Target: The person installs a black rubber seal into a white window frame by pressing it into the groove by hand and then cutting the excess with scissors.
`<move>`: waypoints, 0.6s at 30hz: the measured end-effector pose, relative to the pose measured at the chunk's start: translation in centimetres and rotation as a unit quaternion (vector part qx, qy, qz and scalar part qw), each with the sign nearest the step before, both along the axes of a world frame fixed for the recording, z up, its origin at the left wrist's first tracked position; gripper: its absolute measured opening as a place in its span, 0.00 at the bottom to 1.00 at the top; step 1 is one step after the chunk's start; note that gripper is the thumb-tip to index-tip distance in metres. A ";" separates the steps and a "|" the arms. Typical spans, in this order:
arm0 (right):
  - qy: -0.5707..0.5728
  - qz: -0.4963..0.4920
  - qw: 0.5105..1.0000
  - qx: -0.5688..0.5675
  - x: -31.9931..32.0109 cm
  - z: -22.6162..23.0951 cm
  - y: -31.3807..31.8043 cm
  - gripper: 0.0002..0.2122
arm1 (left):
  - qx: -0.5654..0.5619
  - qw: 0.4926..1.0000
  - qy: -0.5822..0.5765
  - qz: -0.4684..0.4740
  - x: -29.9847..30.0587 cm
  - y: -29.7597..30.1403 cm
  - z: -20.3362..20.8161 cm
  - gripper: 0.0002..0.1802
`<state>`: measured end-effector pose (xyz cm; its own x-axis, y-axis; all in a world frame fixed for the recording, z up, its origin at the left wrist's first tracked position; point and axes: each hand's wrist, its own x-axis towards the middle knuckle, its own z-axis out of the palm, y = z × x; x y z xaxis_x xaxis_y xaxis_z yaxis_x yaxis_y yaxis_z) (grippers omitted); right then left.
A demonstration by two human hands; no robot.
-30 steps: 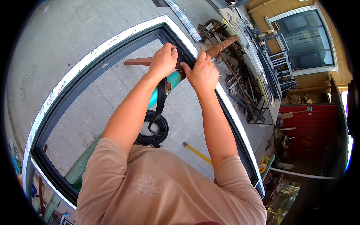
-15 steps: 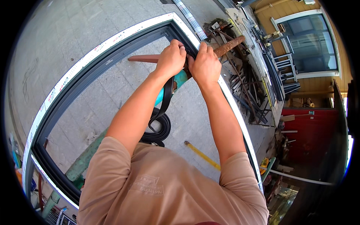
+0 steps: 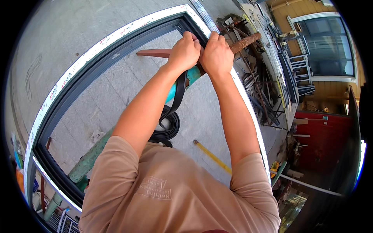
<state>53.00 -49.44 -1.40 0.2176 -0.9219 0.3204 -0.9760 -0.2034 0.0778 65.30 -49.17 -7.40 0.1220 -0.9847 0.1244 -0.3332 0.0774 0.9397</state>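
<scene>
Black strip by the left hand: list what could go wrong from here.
The black strip hangs slack below the left hand and might twist or snag. The right hand is close by at the frame, so a pinch is possible. The frame appears to lie across a rusty bar and might shift.

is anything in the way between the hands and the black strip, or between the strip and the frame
Nothing visible is: the black strip hangs from beneath the left hand, beside the right hand at the frame. The turquoise pipe passes below. The hands hide whether strip and frame touch.
</scene>
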 end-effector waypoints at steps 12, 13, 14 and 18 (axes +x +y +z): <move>-0.038 0.005 0.999 0.032 -0.7 0.3 0.0 0.26 | 0.100 0.992 -0.043 -0.062 2.0 4.6 2.2 0.37; -0.041 0.002 0.999 0.035 -0.7 0.1 -0.1 0.26 | 0.078 0.993 -0.061 -0.058 1.9 5.5 2.5 0.38; -0.043 -0.001 0.999 0.031 -0.7 -0.1 -0.2 0.26 | 0.055 0.994 -0.078 -0.055 1.7 7.1 2.5 0.39; -0.045 0.000 0.999 0.016 -0.9 -0.5 -0.5 0.25 | 0.047 0.996 -0.075 -0.032 1.2 9.8 3.0 0.43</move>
<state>52.14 -49.90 -1.92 0.1891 -0.9321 0.3088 -0.9788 -0.2041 -0.0165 66.49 -39.37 -4.43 0.0447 -0.9981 0.0435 -0.4675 0.0176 0.8838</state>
